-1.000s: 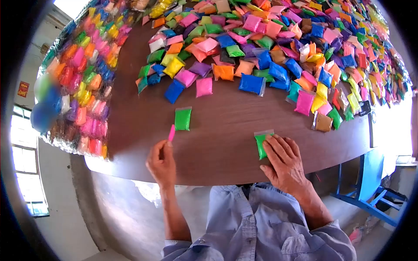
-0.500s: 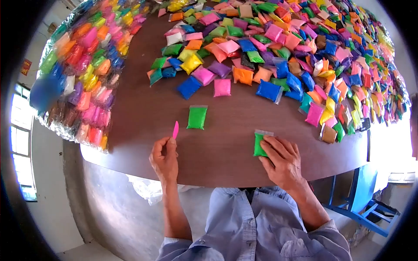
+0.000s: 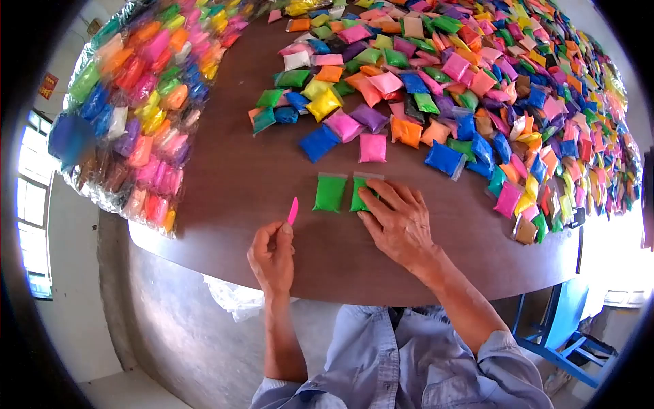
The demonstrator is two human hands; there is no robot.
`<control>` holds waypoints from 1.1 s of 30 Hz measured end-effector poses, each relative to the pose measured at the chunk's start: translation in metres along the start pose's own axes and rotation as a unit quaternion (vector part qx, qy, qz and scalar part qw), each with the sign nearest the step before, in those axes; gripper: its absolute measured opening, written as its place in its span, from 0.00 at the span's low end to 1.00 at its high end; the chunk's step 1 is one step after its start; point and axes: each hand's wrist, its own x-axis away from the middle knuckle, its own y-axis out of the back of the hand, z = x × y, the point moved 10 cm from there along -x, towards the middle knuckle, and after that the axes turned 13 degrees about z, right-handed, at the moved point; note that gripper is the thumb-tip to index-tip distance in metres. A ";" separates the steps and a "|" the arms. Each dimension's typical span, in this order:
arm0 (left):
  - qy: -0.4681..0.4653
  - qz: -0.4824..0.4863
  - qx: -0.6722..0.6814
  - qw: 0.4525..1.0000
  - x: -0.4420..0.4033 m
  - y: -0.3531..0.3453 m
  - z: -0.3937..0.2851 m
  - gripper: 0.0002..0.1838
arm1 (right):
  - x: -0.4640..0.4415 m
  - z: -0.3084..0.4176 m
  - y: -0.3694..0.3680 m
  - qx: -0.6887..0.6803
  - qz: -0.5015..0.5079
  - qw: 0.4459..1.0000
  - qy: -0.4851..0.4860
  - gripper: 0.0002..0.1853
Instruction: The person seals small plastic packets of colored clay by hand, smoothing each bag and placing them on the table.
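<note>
Pinched between the thumb and fingers of my left hand [image 3: 272, 255] is a small pink plastic knife [image 3: 293, 211], its blade pointing up. My right hand [image 3: 400, 223] has its fingers over a green clay packet [image 3: 356, 196] lying on the table; the fingers cover the right part of it. Just left of it lies another green packet [image 3: 330, 193], flat, with a clear strip along its top edge. A narrow gap separates the two packets.
A large heap of colourful packets [image 3: 470, 88] spreads over the back and right of the brown table [image 3: 225, 198]. Clear bags filled with bright packets [image 3: 139, 123] stand at the left. A blue chair [image 3: 562, 320] is at the lower right, and a clear plastic bag [image 3: 235, 298] lies below the table edge.
My right hand has moved left and away from me, bringing its green packet beside the other one. My left hand keeps the pink knife. The view has shifted slightly.
</note>
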 end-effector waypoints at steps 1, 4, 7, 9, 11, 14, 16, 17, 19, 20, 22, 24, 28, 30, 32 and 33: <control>0.007 0.001 0.009 1.000 0.000 0.000 0.002 0.06 | -0.002 0.001 -0.002 -0.001 -0.001 1.000 0.002 0.18; 0.013 0.004 0.021 1.000 -0.001 -0.001 0.003 0.07 | -0.004 0.003 -0.003 -0.003 0.000 1.000 0.008 0.18; 0.011 0.005 0.019 1.000 -0.002 0.000 0.003 0.07 | -0.005 0.003 -0.003 -0.011 0.004 1.000 0.011 0.19; 0.008 0.007 0.016 1.000 -0.001 -0.002 0.003 0.07 | -0.003 0.002 -0.003 -0.015 0.004 1.000 0.007 0.20; 0.026 -0.002 0.021 0.999 -0.001 0.000 0.009 0.08 | -0.003 0.003 -0.003 -0.003 -0.003 1.000 0.011 0.19; 0.030 0.005 0.009 1.000 -0.001 0.002 0.015 0.07 | -0.001 0.006 -0.001 -0.011 -0.012 1.000 0.017 0.19; 0.030 0.005 0.018 0.999 0.000 0.000 0.011 0.07 | 0.000 0.003 -0.003 -0.023 -0.006 1.000 0.011 0.20; 0.034 -0.001 0.019 0.999 0.000 0.001 0.010 0.07 | 0.000 0.001 -0.005 -0.044 0.002 0.999 0.009 0.21; 0.029 0.000 0.020 0.999 -0.001 -0.001 0.009 0.07 | 0.002 -0.001 -0.004 -0.053 -0.006 0.999 0.002 0.21; 0.029 0.000 0.020 0.999 0.000 0.000 0.010 0.07 | 0.003 -0.003 -0.002 -0.067 -0.009 0.998 -0.003 0.21; 0.027 0.003 0.021 0.999 0.000 -0.001 0.011 0.06 | 0.007 -0.003 0.007 -0.053 -0.021 0.998 -0.001 0.20; 0.018 0.005 0.008 1.000 0.000 -0.001 0.007 0.11 | 0.012 -0.004 0.014 -0.041 -0.033 0.999 0.002 0.19; 0.027 0.008 0.006 1.000 0.000 -0.001 0.010 0.12 | 0.031 -0.034 0.040 -0.028 -0.051 0.998 -0.025 0.14; 0.033 0.015 0.004 0.999 0.000 -0.001 0.016 0.12 | 0.040 -0.060 0.071 0.051 -0.074 0.994 -0.053 0.11; 0.030 0.012 0.003 0.999 0.000 -0.001 0.017 0.12 | 0.043 -0.094 0.101 0.127 -0.102 0.984 -0.077 0.14; 0.026 0.009 0.002 1.000 0.000 -0.001 0.016 0.12 | 0.044 -0.109 0.110 0.166 -0.109 0.976 -0.089 0.17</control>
